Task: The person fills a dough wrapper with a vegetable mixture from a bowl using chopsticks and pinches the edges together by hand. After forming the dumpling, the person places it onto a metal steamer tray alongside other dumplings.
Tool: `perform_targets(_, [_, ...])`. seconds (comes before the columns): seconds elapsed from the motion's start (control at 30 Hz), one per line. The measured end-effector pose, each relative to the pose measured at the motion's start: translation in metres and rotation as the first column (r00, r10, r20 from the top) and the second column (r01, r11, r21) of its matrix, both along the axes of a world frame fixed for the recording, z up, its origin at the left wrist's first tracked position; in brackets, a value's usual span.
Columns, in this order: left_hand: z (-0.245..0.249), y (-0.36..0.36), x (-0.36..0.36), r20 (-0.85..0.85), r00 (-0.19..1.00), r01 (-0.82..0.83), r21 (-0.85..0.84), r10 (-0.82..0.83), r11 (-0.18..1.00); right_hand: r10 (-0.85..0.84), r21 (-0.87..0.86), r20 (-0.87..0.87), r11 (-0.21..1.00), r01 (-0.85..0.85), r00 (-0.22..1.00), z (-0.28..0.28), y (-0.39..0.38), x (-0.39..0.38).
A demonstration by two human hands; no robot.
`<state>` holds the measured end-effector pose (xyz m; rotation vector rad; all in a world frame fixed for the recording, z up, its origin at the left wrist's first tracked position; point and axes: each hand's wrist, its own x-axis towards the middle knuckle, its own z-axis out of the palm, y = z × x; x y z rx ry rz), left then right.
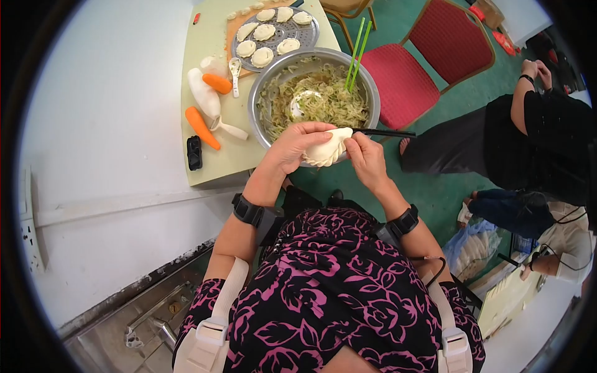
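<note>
Two hands raised together just off the near edge of the counter (214,168), sharing one dumpling (324,151). Left hand (291,146): grip curled under and around the dumpling, cupping it from the left. Right hand (367,158): grip narrow, thumb and forefinger pinched on the pleated seam at the right end, black chopsticks (388,133) tucked in the same hand and pointing right. Just behind the dumpling, at the counter's near right corner, a steel bowl (375,93) of shredded filling (323,99), with green chopsticks (357,46) leaning on its far rim. Beyond the bowl, a perforated steamer tray (316,31) carrying finished dumplings (264,32). Toward the left edge, a white radish (204,93) flanked by two carrots (201,127), a white spoon (235,67) beside them, and a small black object (194,152) by the near left corner.
</note>
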<state>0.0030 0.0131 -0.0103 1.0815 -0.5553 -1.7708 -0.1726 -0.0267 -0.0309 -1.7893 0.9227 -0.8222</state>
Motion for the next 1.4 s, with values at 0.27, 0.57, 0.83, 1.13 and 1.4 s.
perform_targets(0.27, [0.0, 0.001, -0.002, 0.122, 0.992, 0.023, -0.061, -0.016, 0.998, -0.054, 0.111, 0.064, 0.993, 0.046, 0.996, -0.002, 0.002, 0.011])
perform_targets(0.57, [-0.004, 0.005, 0.007, 0.043, 0.999, -0.006, -0.011, 0.007, 1.0, 0.004, 0.264, 0.044, 0.964, -0.016, 0.999, 0.004, 0.001, -0.011])
perform_targets(0.83, [-0.005, 0.007, 0.002, -0.024, 0.999, 0.021, -0.024, -0.021, 0.999, -0.015, 0.084, 0.034, 0.996, 0.013, 0.999, -0.005, 0.003, -0.002])
perform_targets(1.13, [0.002, 0.009, -0.002, 0.143, 0.984, 0.118, -0.056, -0.109, 0.991, -0.033, 0.109, 0.058, 0.994, 0.027, 0.998, 0.001, 0.006, 0.006])
perform_targets(1.4, [0.003, 0.008, 0.006, 0.09, 0.991, 0.098, -0.022, -0.096, 0.995, 0.006, 0.041, 0.069, 0.999, -0.009, 0.998, 0.006, 0.01, -0.006])
